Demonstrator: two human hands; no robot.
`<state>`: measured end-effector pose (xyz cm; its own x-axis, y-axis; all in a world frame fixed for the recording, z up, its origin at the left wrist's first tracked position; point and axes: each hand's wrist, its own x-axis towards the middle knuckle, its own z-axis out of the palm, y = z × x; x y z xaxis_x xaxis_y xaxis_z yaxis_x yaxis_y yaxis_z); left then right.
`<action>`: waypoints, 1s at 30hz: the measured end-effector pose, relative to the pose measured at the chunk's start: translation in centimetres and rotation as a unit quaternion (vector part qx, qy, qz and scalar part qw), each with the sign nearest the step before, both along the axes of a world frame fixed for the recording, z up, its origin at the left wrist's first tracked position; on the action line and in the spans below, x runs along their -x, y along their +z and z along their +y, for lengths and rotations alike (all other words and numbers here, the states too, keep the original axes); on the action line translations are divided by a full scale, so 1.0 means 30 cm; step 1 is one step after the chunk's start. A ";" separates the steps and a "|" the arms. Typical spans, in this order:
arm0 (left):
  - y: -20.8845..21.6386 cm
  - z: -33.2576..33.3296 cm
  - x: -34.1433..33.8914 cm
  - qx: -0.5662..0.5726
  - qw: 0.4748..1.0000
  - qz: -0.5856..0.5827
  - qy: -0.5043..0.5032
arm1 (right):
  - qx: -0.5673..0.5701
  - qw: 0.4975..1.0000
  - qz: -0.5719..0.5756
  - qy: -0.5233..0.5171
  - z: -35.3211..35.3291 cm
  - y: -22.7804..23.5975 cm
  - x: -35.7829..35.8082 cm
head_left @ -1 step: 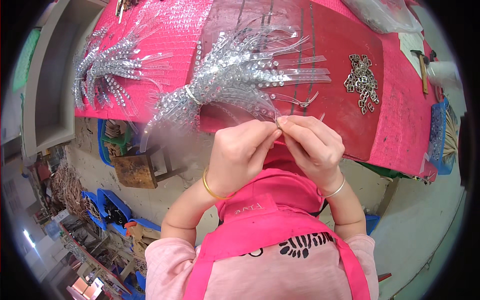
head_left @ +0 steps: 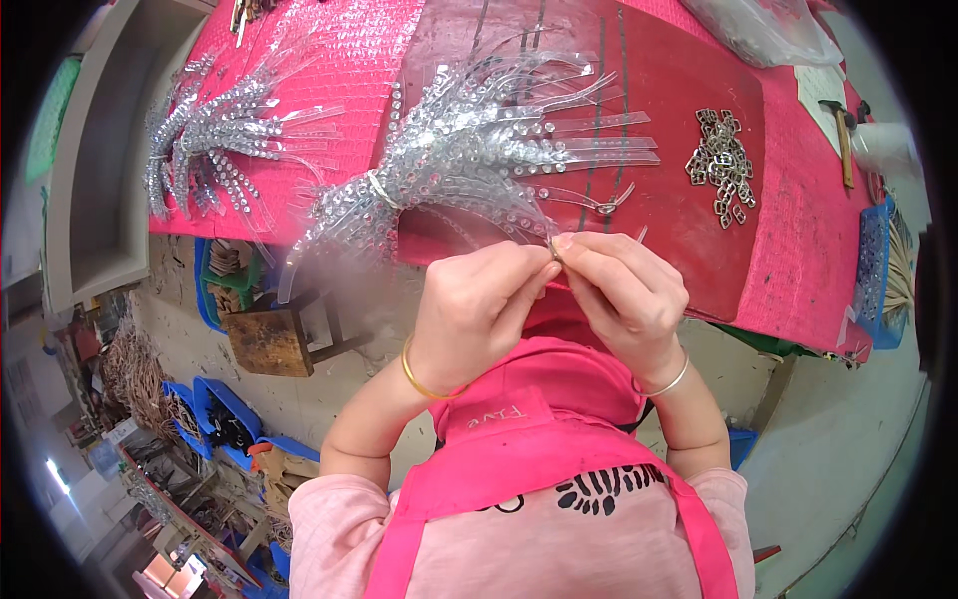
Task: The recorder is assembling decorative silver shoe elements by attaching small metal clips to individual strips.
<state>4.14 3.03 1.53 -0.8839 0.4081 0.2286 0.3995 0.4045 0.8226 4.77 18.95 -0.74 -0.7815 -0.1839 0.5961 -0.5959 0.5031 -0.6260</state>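
Observation:
My left hand (head_left: 482,295) and my right hand (head_left: 627,290) meet at the table's near edge, thumbs and fingers pinched together. Between their fingertips is a small metal piece (head_left: 555,252), apparently a buckle, on the end of a clear strap (head_left: 548,232). The fingers hide most of it. Just beyond lies a bundle of clear straps with round shiny studs (head_left: 424,150), tied by a white band (head_left: 379,188). One strap with a buckle on it (head_left: 606,208) rests apart, to the bundle's right. A pile of small metal buckles (head_left: 720,165) sits farther right on the red mat (head_left: 679,255).
A second studded strap bundle (head_left: 215,135) lies left on the pink table cover (head_left: 349,70). At right are a hammer (head_left: 844,150) and a blue basket (head_left: 876,275). A plastic bag (head_left: 763,30) is at the back. A wooden stool (head_left: 267,337) stands below the table.

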 end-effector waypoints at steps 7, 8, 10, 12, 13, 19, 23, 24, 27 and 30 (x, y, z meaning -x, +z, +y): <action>-0.032 0.001 0.109 -0.124 0.980 -0.153 -0.040 | 0.325 0.865 -0.382 -0.002 0.009 0.015 0.024; -0.030 0.006 0.104 -0.125 0.979 -0.163 -0.019 | 0.421 0.798 -0.431 0.017 0.018 0.003 0.033; -0.031 0.010 0.102 -0.126 0.977 -0.172 0.005 | 0.453 0.789 -0.414 0.012 0.010 -0.021 0.042; -0.035 0.012 0.101 -0.053 0.991 -0.122 0.012 | 0.446 0.783 -0.431 0.051 0.018 -0.029 0.043; -0.037 0.017 0.102 -0.050 0.994 -0.094 0.028 | 0.445 0.783 -0.431 0.051 0.003 -0.018 0.042; -0.051 0.045 0.110 -0.063 0.997 -0.022 0.033 | 0.644 0.660 -0.379 0.075 -0.024 -0.052 0.024; -0.072 0.067 0.091 -0.129 0.977 -0.140 0.098 | 0.670 0.598 -0.429 0.097 -0.033 -0.036 0.016; -0.076 0.069 0.084 -0.128 0.977 -0.140 0.098 | 0.671 0.598 -0.429 0.097 -0.032 -0.040 0.013; -0.079 0.080 0.083 -0.114 0.984 -0.102 0.093 | 0.609 0.657 -0.434 0.096 -0.015 -0.058 0.027; -0.083 0.084 0.081 -0.071 0.994 -0.004 0.081 | 0.619 0.655 -0.421 0.106 -0.011 -0.063 0.028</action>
